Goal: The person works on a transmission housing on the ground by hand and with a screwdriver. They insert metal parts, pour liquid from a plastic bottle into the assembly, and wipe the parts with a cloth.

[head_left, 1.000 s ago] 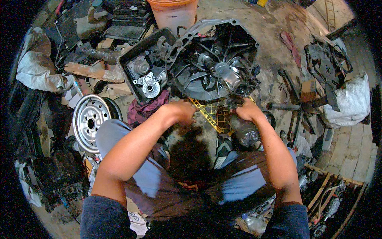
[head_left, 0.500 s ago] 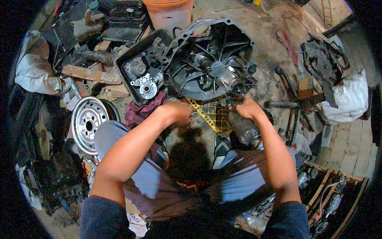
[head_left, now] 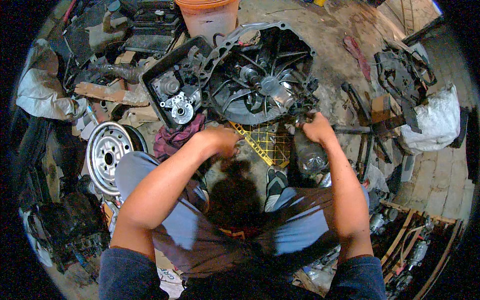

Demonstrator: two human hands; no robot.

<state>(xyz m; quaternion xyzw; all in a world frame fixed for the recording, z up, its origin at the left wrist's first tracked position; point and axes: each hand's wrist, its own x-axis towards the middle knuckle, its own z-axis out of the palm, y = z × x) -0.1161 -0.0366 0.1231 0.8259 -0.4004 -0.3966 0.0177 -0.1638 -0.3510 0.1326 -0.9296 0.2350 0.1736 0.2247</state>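
Observation:
A large metal bellhousing (head_left: 235, 111), ribbed inside with a shaft at its middle, sits in front of me. My right hand (head_left: 319, 128) is closed round the upper end of a dark, see-through plastic bottle (head_left: 309, 152), beside the housing's near right edge. My left hand (head_left: 223, 142) is held low before the housing, fingers curled; whatever they hold, if anything, is hidden. Between my hands lies a yellow plastic crate or grid (head_left: 265, 142), partly under the housing. A dark red cloth (head_left: 167, 140) is bunched beyond my left wrist.
A black tray (head_left: 152, 85) holding metal parts, among them a silver pump-like piece (head_left: 180, 111), adjoins the housing. An orange-rimmed bucket (head_left: 209, 20) stands behind. A steel wheel rim (head_left: 107, 155) is at left; a white sack (head_left: 437, 122) and metal bars (head_left: 352, 129) lie at right.
My right hand has shifted slightly right and away from me, and the bottle has moved with it. My left hand stays nearly in place. The whole view has shifted a little.

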